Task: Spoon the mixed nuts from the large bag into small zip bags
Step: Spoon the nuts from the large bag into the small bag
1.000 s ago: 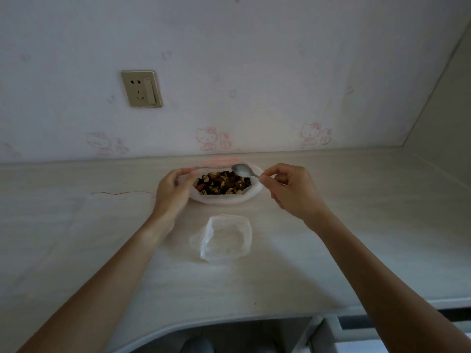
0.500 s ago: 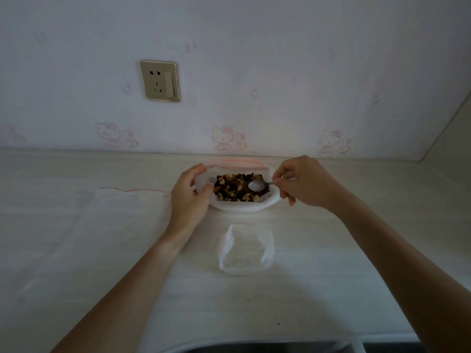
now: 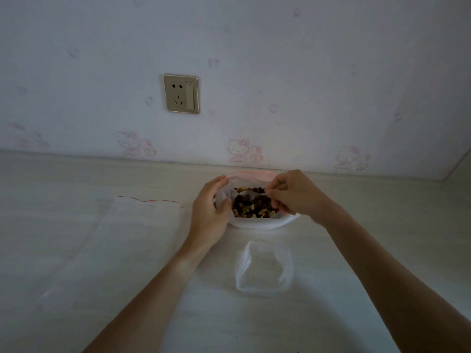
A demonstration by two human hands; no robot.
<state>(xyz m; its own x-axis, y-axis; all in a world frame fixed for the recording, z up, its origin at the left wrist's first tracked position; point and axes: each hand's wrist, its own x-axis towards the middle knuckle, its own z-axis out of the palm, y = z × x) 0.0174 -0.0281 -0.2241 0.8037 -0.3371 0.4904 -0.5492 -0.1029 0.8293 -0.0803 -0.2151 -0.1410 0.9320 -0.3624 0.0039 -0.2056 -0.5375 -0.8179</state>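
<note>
The large clear bag [image 3: 260, 224] with a pink zip edge lies open by the wall, with mixed nuts [image 3: 251, 206] showing in its mouth. My left hand [image 3: 210, 211] grips the bag's left rim. Over the right side of the opening, my right hand [image 3: 293, 194] pinches the spoon handle. The spoon's bowl [image 3: 246, 194] is pale and blurred, low among the nuts. A small clear zip bag [image 3: 265, 268] stands open on the counter just in front of the large bag, holding only a few crumbs.
Flat empty clear bags [image 3: 142, 225] with a red zip line lie on the counter to the left. A wall socket [image 3: 181, 93] is above. The wall runs right behind the large bag and a side wall closes the far right corner.
My right hand has pushed the spoon down and left into the nuts. My left hand has closed more tightly on the bag rim. The camera has shifted, so everything sits further right in view.
</note>
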